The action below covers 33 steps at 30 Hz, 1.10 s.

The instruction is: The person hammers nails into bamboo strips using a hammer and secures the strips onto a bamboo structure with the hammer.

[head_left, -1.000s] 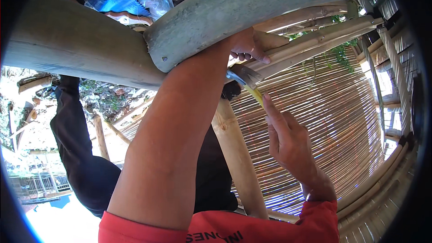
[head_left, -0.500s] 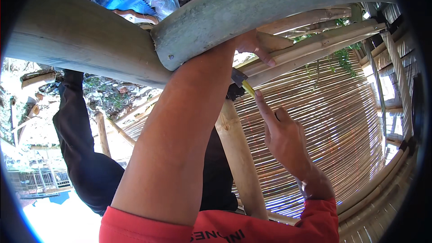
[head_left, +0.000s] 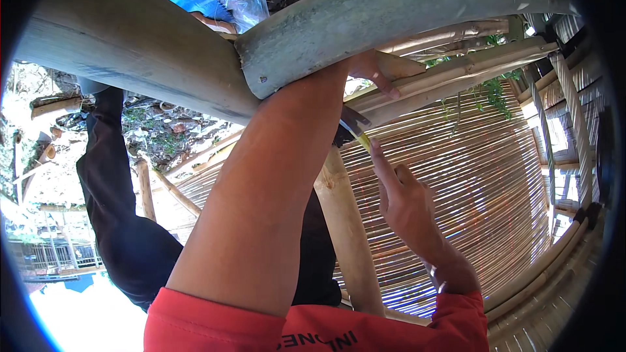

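My right hand [head_left: 407,202]: fingers wrapped round hammer [head_left: 364,140]; my left hand [head_left: 373,73]: against bamboo [head_left: 456,75], fingers mostly hidden, grip I cannot tell

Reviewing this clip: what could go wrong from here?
The bare left hand has its thumb near the head of the yellow-handled hammer, so a stray blow might catch it. The right hand has its index finger stretched along the handle, so the hammer could twist on impact. It might also glance off the rounded bamboo.
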Motion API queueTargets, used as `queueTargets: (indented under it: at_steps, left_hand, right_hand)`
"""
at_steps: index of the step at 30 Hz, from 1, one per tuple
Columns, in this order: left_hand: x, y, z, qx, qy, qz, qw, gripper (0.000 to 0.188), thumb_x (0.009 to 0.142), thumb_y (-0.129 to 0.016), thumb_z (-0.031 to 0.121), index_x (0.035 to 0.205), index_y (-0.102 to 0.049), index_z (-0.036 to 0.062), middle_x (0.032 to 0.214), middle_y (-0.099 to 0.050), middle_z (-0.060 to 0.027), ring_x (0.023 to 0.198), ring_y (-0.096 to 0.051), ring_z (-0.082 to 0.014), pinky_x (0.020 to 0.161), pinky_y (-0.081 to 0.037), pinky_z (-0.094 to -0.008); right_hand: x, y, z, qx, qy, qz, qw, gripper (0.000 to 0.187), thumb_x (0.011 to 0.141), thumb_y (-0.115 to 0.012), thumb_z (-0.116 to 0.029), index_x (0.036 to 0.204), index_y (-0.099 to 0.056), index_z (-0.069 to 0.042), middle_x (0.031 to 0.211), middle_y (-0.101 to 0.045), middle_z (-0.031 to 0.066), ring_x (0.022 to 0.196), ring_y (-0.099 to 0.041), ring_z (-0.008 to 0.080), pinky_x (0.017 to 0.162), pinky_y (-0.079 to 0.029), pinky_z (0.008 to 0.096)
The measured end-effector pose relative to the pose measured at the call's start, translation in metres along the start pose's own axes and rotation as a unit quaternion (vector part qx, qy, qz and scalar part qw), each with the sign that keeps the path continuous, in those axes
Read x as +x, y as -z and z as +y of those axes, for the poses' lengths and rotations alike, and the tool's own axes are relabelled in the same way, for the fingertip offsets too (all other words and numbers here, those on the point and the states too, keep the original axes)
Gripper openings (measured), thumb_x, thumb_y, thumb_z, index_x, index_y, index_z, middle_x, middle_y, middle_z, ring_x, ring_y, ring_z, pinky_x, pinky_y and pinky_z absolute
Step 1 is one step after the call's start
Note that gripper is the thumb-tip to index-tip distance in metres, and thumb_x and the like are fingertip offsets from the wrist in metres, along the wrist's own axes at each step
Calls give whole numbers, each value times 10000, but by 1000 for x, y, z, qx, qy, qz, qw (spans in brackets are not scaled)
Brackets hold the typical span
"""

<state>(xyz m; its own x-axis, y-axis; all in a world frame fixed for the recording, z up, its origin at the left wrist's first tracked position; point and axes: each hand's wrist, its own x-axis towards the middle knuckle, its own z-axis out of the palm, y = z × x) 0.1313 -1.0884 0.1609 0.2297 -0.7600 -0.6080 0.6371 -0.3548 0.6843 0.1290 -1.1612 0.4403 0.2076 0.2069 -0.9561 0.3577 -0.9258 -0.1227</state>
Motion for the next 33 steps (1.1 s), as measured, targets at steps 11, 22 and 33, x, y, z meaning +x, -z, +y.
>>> queueTargets:
  at_steps: [11,22,33]
  left_hand:
    - [-7,-10,10,-7,-32,0,999,709,626,-944,555,1079,-770,37,949,-759,-148,961,-721,-301,818,-541,-439]
    - [-16,-6,33,-8,-139,116,983,584,762,-904,368,1213,-722,45,1029,-766,-160,1079,-717,-314,889,-546,-448]
    - [-59,-155,97,122,-31,349,929,747,945,-556,145,1566,-249,-132,1633,-242,-329,1556,-215,-436,1290,-178,-531]
  right_hand:
    - [-3,-22,13,98,27,156,982,579,974,-660,-79,1525,-482,-48,732,-606,67,569,-630,147,488,-515,299]
    - [113,-9,142,179,-285,408,849,407,850,-877,-363,1029,-706,-39,569,-452,-32,508,-395,59,490,-344,290]
    - [113,9,144,204,-304,224,903,373,924,-810,-287,1129,-678,-5,615,-516,-18,516,-403,58,476,-327,285]
